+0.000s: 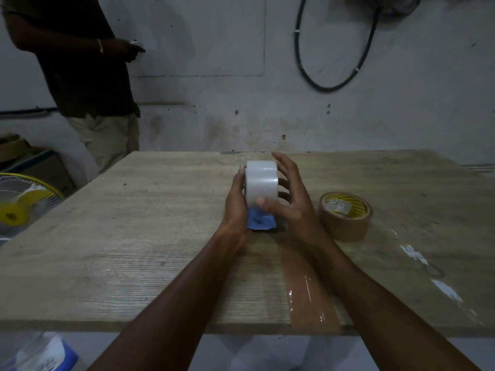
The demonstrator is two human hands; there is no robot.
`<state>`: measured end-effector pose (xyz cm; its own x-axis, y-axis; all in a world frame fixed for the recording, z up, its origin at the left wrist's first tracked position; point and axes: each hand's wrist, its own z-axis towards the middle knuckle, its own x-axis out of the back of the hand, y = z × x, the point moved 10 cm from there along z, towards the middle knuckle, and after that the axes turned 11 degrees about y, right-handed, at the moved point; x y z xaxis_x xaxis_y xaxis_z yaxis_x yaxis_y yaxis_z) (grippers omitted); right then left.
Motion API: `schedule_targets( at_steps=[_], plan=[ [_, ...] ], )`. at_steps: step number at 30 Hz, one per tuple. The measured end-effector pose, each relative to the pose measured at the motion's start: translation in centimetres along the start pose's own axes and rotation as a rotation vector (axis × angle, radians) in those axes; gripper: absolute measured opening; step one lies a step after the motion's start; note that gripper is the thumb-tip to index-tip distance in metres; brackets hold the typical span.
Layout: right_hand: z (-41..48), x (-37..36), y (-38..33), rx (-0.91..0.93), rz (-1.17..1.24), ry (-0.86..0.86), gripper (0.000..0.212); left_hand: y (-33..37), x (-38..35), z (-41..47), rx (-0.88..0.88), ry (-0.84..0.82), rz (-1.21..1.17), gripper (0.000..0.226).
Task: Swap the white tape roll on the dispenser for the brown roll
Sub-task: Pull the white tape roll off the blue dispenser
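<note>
Fingers [284,195] around glossy white roll [261,183]

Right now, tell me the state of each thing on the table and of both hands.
white tape roll: upright on the dispenser, held between both hands
blue dispenser: on the table, mostly hidden under the roll
brown tape roll: lying flat on the table, untouched
left hand: gripping the roll's left side
right hand: fingers spread, thumb on the roll's face

Single head-worn wide-angle view, looking forward and down over the near edge of the wooden table [134,263], close above both forearms, facing the grey wall [214,49] behind the table; no second view shares it.
</note>
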<state>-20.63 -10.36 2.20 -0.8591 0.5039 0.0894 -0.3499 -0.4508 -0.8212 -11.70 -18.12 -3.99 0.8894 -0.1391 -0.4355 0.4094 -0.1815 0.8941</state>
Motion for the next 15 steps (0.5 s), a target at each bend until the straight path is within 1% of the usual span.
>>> schedule_targets(
  at_steps=[2,5,12,15],
  plan=[
    [-0.07,0.13,-0.26,-0.005,0.020,0.005,0.085,-0.19,-0.34,-0.06,0.020,-0.028,-0.011,0.048],
    [-0.10,0.21,-0.47,-0.010,0.038,0.007,0.082,-0.26,-0.71,0.02,0.014,-0.053,0.002,0.044],
    [0.16,0.58,-0.36,-0.027,0.052,0.044,0.078,-0.10,-0.90,-0.14,0.014,-0.065,-0.017,0.042],
    [0.32,0.82,-0.30,-0.040,0.058,0.058,0.080,0.01,-0.91,-0.29,0.021,-0.068,-0.035,0.046]
  ],
)
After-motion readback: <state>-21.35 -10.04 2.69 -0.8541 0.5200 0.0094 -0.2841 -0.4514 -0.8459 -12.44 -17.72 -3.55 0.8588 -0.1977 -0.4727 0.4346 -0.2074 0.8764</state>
